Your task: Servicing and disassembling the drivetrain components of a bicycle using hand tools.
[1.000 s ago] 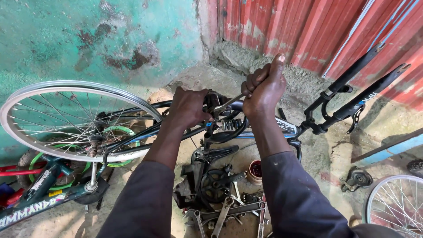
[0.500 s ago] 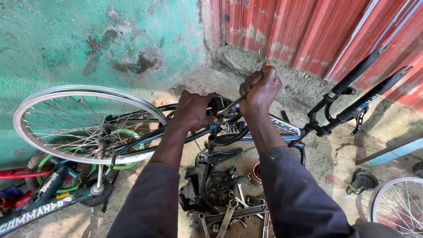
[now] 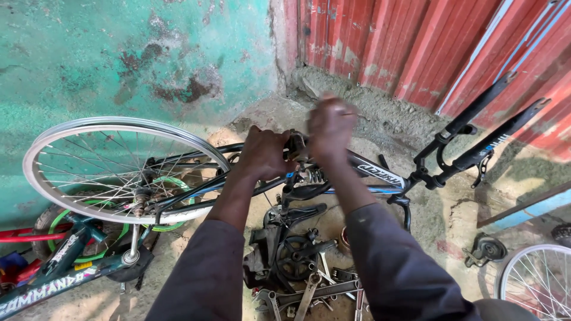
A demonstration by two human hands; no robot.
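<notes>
An upturned black and blue bicycle frame (image 3: 380, 173) lies across the ground, its bare fork legs (image 3: 488, 128) pointing up to the right and its rear wheel (image 3: 119, 169) on the left. My left hand (image 3: 264, 153) grips the frame by the bottom bracket. My right hand (image 3: 330, 128), blurred by motion, is closed on a thin metal tool set against the same spot (image 3: 297, 148). The tool itself is barely visible. A coil spring (image 3: 309, 176) shows just below my hands.
Spanners and black bike parts (image 3: 297, 279) lie on the ground below the frame. A green-rimmed small bicycle (image 3: 65, 255) sits at lower left, another wheel (image 3: 538, 279) at lower right. A green wall and red corrugated sheet (image 3: 416, 41) stand behind.
My right hand has swung down and leftward with the tool, now blurred. The view has shifted so the bicycle sits further right. My left hand keeps its grip.
</notes>
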